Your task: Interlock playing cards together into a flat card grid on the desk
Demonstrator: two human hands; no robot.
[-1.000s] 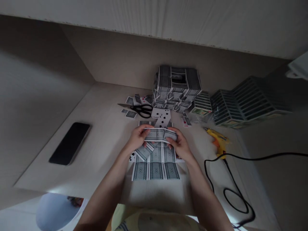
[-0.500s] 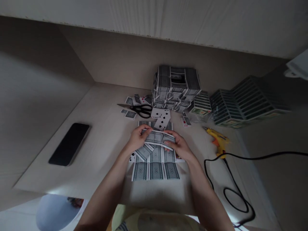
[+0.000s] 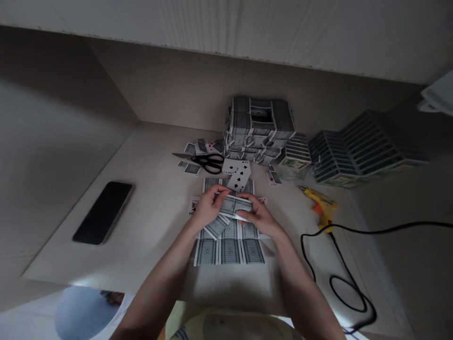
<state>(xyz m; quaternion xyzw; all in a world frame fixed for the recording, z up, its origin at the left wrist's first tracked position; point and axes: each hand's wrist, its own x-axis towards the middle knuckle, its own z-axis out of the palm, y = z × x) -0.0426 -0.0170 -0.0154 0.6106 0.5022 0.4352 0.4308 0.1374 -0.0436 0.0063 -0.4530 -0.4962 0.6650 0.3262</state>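
Between them, my left hand (image 3: 209, 206) and my right hand (image 3: 262, 216) hold a strip of patterned playing cards (image 3: 235, 205), closed on its two ends. Its backs face up. Another card (image 3: 217, 227) hangs or lies slanted under my left hand; I cannot tell whether it is held too. Beneath them a flat panel of face-down cards (image 3: 230, 251) lies on the table in rows. A few face-up cards (image 3: 239, 177), spades among them, overlap the panel's far edge. A face card (image 3: 193, 205) peeks out left of my left hand.
Behind stands a box built of cards (image 3: 260, 127). Black scissors (image 3: 208, 162) lie among small card pieces. To the right are folded card structures (image 3: 364, 153) and a yellow glue gun (image 3: 322, 208) with its black cable (image 3: 348, 288). A phone (image 3: 103, 212) lies left.
The strip in my hands has shifted; its right part, angled before, now lies more in line with the rest. The slanted card under my left hand has moved slightly right.
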